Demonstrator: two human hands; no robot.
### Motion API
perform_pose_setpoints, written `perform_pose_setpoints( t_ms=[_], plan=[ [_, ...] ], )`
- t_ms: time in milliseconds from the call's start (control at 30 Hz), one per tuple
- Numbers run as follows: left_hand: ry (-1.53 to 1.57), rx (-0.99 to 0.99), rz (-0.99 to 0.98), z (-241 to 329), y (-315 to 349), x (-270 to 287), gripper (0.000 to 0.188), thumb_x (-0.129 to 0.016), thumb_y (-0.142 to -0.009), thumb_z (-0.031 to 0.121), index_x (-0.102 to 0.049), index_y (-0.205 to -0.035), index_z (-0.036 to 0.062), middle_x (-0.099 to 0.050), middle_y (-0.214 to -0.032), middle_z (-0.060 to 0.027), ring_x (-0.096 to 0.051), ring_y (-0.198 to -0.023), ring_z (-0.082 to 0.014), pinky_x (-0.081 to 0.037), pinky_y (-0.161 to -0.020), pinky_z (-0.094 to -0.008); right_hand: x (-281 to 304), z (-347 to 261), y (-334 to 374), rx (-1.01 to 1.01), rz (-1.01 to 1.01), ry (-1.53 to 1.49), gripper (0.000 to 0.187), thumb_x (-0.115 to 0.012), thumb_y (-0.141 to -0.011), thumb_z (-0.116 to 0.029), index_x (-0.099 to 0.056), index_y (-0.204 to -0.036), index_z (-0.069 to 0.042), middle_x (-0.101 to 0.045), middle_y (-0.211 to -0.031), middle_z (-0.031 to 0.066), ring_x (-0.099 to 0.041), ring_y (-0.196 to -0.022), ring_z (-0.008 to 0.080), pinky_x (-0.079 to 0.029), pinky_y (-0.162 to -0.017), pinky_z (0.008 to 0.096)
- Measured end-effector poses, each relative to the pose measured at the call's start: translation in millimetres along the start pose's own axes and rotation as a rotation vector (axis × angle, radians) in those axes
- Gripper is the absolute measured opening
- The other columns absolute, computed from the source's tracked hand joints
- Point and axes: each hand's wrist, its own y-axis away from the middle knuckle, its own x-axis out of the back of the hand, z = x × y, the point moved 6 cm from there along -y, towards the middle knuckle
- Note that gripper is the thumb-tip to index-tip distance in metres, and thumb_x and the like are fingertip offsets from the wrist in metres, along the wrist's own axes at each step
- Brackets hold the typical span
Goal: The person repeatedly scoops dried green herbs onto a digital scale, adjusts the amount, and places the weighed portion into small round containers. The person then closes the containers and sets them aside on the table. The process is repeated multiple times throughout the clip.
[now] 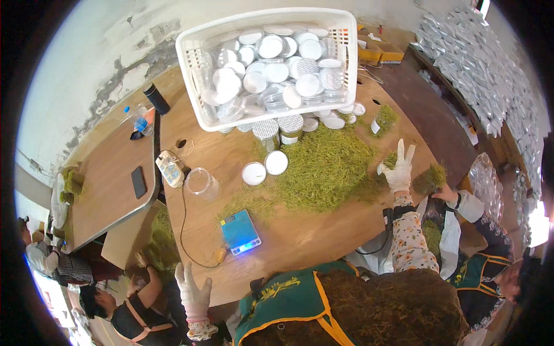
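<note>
My left hand point(194, 293), in a white glove, is raised at the table's near left edge with its fingers spread and nothing in it. On the right, my gloved right hand point(398, 170) reaches over the table, fingers apart. A small clump of green plant strands point(390, 159) lies just beside its thumb. Left of that hand spreads a large heap of dried green strands point(326, 167). A see-through jar filled with green point(383, 122) lies beyond my right hand. A blue-topped digital scale point(240, 230) glows between my hands, and an empty see-through jar point(202, 183) stands behind it.
A white basket point(190, 75) full of lidded see-through jars stands at the back. Two white lids point(254, 173) lie by the heap. A power strip point(171, 168) trails a cord toward the scale. At right, another person's hand point(445, 194) holds a filled jar point(430, 177).
</note>
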Motion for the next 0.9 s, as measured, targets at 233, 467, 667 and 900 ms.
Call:
perform_pose_setpoints(
  t_ms=[233,467,667,900],
  plan=[
    [-0.007,0.031,0.063,-22,16,1,0.077,-0.079,-0.075,0.014,-0.043,-0.142,0.0023,-0.039,-0.146,-0.0270,-0.040,-0.133,-0.0450,-0.038,-0.111,-0.0483,18,-33,-37,0.207,0.081,0.100,0.091,-0.079,-0.071,-0.011,-0.039,-0.152,-0.012,-0.028,-0.159,0.0253,-0.027,-0.147,0.0415,-0.032,-0.118,0.0444],
    [0.065,0.041,0.088,-28,20,-18,0.075,-0.078,-0.078,0.023,-0.045,-0.142,0.0036,-0.040,-0.145,-0.0276,-0.042,-0.132,-0.0453,-0.040,-0.109,-0.0479,28,-192,-8,0.519,-0.153,-0.490,0.090,-0.079,-0.069,0.003,-0.041,-0.150,-0.007,-0.040,-0.153,0.0179,-0.035,-0.145,0.0336,-0.032,-0.119,0.0393],
    [0.122,0.021,0.077,-13,25,-28,0.078,-0.081,-0.075,0.019,-0.045,-0.142,0.0029,-0.041,-0.144,-0.0264,-0.042,-0.133,-0.0430,-0.039,-0.111,-0.0460,-37,-337,137,0.848,-0.536,-0.517,0.089,-0.081,-0.067,-0.002,-0.045,-0.148,-0.008,-0.040,-0.153,0.0196,-0.034,-0.145,0.0351,-0.027,-0.121,0.0414],
    [0.156,0.072,0.108,-17,40,-29,0.076,-0.080,-0.076,0.021,-0.046,-0.141,0.0032,-0.042,-0.144,-0.0268,-0.042,-0.132,-0.0437,-0.040,-0.110,-0.0465,-90,-404,219,1.068,-0.659,-0.497,0.084,-0.078,-0.078,-0.026,-0.040,-0.151,-0.014,-0.032,-0.153,0.0265,-0.047,-0.130,0.0439,-0.041,-0.109,0.0460]
  ],
)
